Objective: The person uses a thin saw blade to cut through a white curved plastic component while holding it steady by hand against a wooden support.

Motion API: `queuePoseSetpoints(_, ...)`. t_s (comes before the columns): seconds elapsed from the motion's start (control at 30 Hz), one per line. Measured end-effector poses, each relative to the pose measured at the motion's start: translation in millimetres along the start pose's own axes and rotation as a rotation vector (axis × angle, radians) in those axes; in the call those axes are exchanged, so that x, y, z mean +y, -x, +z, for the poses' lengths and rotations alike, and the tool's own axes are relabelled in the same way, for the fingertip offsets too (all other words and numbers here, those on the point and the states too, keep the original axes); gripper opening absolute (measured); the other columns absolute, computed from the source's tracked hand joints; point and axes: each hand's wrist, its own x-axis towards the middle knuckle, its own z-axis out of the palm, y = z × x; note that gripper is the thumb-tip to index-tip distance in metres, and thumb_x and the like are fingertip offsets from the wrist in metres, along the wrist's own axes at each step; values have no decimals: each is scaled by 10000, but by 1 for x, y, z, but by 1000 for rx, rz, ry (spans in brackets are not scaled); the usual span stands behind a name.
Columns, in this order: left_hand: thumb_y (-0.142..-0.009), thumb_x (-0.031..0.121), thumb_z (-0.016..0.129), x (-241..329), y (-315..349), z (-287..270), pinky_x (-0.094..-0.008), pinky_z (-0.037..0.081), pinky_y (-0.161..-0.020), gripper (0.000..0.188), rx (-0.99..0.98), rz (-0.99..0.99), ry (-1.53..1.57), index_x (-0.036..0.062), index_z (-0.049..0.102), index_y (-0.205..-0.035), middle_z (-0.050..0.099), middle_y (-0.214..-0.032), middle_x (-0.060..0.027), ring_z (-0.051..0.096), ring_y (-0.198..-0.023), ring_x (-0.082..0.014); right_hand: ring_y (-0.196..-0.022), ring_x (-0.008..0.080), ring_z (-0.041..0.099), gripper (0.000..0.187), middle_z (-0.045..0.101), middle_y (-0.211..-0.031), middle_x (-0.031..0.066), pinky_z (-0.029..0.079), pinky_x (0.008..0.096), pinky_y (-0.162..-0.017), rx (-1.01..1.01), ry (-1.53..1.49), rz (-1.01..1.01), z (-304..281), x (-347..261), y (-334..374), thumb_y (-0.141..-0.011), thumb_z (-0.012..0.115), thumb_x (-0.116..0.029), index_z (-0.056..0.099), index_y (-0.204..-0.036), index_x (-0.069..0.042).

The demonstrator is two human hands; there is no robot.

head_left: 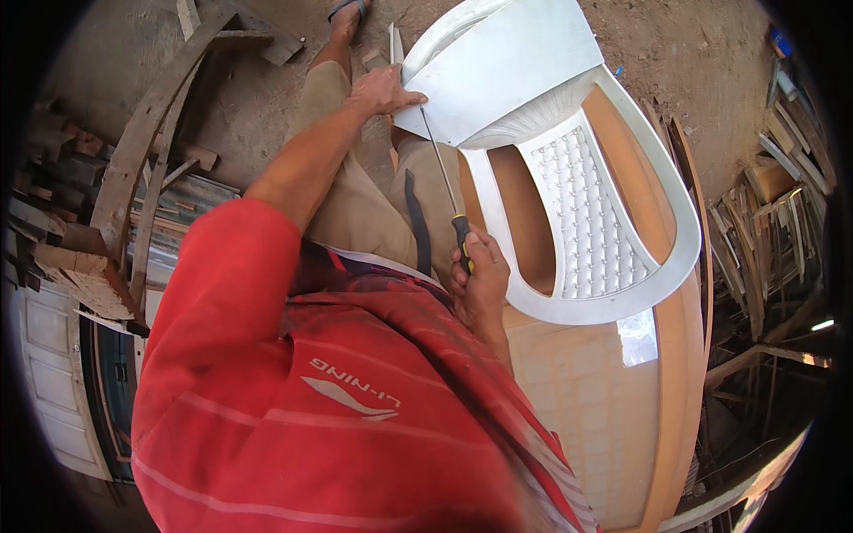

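Observation:
My right hand (482, 275) is closed round the black and yellow handle of a long screwdriver (442, 164). Its shaft points away from me, and the tip meets the near left corner of a flat white panel (506, 67). At that same corner my left hand (384, 91) grips the panel's edge, thumb on top and fingers partly hidden behind. The panel lies across the seat of a white chair (591, 306), whose tufted backrest (593, 213) leans toward me. Whether a screw sits under the tip is too small to tell.
Beneath the chair back is a wooden panel with a pale centre (591, 400). Scrap wood is piled at the right (755, 231), and a curved wooden frame (124, 186) stands at the left. A white panelled door (58, 373) is at the lower left. Bare dirt floor (711, 80) lies beyond the chair.

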Motion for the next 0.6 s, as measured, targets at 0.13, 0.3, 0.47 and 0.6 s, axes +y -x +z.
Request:
queuePoseSetpoints(0.13,-755,654,734,2,0,5,-479,514,-956,884,6,10,-37,-39,580,-1281,675,-1176,-275,651,-1131,-405,-709,230,628,488,613,-833,102,513,372,-635,34,605,-416,-18,8,-16,-955,647,-214,499,-1369,-1)
queuePoseSetpoints(0.3,-798,629,705,9,8,1,-464,516,-970,850,-29,-16,-45,-53,560,-1284,655,-1248,-235,630,-1188,-357,-756,360,663,456,629,-844,174,539,448,-711,153,1431,-881,-6,17,5,-955,636,-193,519,-1373,-56)
queuePoseSetpoints(0.47,-792,623,714,9,6,4,-461,508,-983,842,-59,-44,-8,-49,557,-1275,651,-1249,-238,624,-1195,-360,-745,304,670,422,653,-884,158,541,445,-705,39,385,-290,0,6,-3,-948,643,-167,537,-1329,-18)
queuePoseSetpoints(0.6,-785,611,732,0,-2,11,-472,510,-961,848,15,37,-18,-49,549,-1285,669,-1160,-294,647,-1132,-411,-765,267,662,381,655,-882,128,537,435,-704,-42,149,-152,-12,-3,-4,-959,626,-154,552,-1296,7)
